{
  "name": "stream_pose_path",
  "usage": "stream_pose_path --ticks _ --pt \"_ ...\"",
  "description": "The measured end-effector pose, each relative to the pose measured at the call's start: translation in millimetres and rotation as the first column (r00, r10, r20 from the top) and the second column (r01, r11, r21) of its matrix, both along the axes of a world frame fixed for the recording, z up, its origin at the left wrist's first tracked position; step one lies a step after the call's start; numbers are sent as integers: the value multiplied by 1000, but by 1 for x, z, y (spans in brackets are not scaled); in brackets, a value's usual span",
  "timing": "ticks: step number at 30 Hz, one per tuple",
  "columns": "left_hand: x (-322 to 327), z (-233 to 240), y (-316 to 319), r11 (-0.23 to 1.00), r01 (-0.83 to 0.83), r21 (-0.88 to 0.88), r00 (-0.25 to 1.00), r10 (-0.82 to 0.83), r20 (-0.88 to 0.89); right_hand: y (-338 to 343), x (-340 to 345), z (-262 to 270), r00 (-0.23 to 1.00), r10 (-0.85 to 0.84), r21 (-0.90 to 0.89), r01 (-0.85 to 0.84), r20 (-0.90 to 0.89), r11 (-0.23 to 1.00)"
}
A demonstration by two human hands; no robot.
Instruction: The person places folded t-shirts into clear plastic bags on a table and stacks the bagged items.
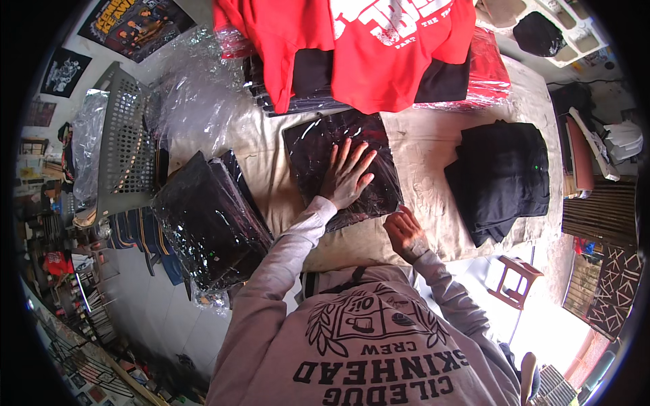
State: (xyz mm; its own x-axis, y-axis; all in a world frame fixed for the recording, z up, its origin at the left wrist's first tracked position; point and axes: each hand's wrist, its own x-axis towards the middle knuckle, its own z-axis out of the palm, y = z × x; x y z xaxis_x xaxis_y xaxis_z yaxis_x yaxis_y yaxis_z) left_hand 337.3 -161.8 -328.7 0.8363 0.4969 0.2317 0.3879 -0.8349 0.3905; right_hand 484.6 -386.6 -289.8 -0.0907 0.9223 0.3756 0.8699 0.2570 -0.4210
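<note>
A folded dark garment in a clear plastic bag lies on the cloth-covered table before me. My left hand rests flat on it, fingers spread. At the bag's near right corner, my right hand has its fingers curled, with a small bit of clear plastic at the fingertips. To the left is a stack of bagged dark garments. A pile of folded black garments lies to the right. Beyond the middle bag, red printed shirts lie over dark garments.
Loose clear plastic bags lie at the table's far left, beside a grey perforated plastic basket. More bagged red garments sit at the far right. A small stool stands on the floor at the right, beyond the table's near edge.
</note>
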Motion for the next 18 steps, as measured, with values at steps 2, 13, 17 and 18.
stream_pose_path --ticks 2,13,17,18 --pt "2 4 0 1000 3 -27 1000 -3 -2 -18 -2 -1 999 -28 -28 29 20 999" --pt "-22 22 14 995 83 -52 996 -81 38 -14 -37 29 963 -261 60 258 67 964" --pt "-42 18 25 999 43 19 998 -42 -50 12 -47 27 978 -209 53 208 8 977" --pt "-46 16 26 999 26 43 998 -23 -58 22 -49 20 985 -169 45 170 -13 984"
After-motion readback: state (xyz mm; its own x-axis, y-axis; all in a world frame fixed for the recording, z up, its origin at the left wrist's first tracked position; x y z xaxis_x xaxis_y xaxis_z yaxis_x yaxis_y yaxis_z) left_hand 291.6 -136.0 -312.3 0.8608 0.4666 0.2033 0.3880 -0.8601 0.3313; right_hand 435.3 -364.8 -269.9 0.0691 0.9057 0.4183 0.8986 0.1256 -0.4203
